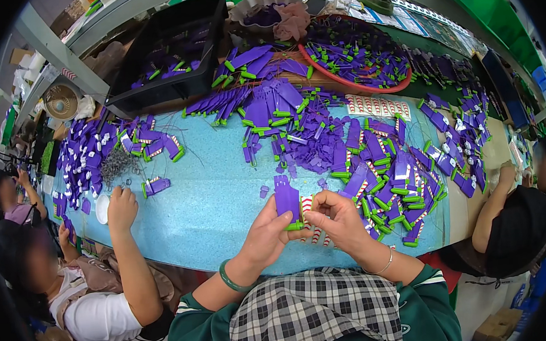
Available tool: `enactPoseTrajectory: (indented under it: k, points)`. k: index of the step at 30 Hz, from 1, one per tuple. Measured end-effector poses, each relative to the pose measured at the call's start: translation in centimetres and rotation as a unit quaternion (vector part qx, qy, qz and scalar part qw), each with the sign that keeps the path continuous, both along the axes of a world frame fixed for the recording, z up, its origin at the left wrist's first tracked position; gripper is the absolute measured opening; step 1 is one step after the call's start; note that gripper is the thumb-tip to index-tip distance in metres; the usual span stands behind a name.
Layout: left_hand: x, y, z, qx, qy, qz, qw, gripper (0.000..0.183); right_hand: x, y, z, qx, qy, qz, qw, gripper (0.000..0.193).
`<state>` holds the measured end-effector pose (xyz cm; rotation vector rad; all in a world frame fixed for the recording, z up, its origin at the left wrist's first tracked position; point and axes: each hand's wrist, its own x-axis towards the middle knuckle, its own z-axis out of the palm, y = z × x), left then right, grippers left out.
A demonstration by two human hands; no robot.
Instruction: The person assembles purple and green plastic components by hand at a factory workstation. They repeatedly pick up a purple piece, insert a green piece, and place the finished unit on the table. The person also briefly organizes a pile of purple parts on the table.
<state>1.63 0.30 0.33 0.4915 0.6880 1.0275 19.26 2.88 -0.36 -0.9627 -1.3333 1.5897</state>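
My left hand (257,240) grips a flat purple plastic piece (285,197) with a bright green end, held upright just above the near edge of the blue table (187,205). At its right side, the thumb and fingers of my right hand (340,224) pinch a red-and-white striped sticker (307,205). The sticker lies against the piece's edge; how much of it is stuck down I cannot tell. Under my hands, a striped sticker strip (316,236) shows in part. Close by on the right lies a heap of purple-and-green pieces (391,187), many with striped edges.
Loose small purple parts (312,143) lie ahead, beyond them a black bin (160,93) and a red-rimmed basket (369,91). A striped sticker sheet (377,107) lies at the back. Co-workers sit at left (98,297) and right (511,230). Grey metal rings (121,165) lie left.
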Motion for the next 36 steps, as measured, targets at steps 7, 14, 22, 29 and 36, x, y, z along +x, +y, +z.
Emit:
enactPoseTrajectory:
  k: [7, 14, 22, 29, 36]
  points:
    - [0.1, 0.0, -0.7, -0.006, -0.046, -0.032, 0.998, 0.044, -0.3, 0.1, -0.5, 0.032, -0.054, -0.019, 0.998, 0.013]
    - [0.1, 0.1, -0.9, -0.006, -0.056, -0.034, 0.998, 0.048, -0.3, -0.1, -0.6, 0.054, -0.080, -0.035, 0.995, 0.008]
    - [0.5, -0.2, -1.2, 0.006, -0.029, -0.022, 0.999, 0.049, -0.3, -0.2, -1.3, 0.095, -0.094, -0.054, 0.990, 0.013]
    - [0.4, -0.2, -1.2, 0.010, -0.024, -0.034, 0.999, 0.044, -0.3, -0.3, -1.2, 0.096, -0.083, -0.061, 0.990, 0.013]
    - [0.4, -0.3, -1.5, 0.014, -0.042, -0.037, 0.998, 0.039, -0.3, -0.3, -1.2, 0.105, -0.093, -0.054, 0.989, 0.012]
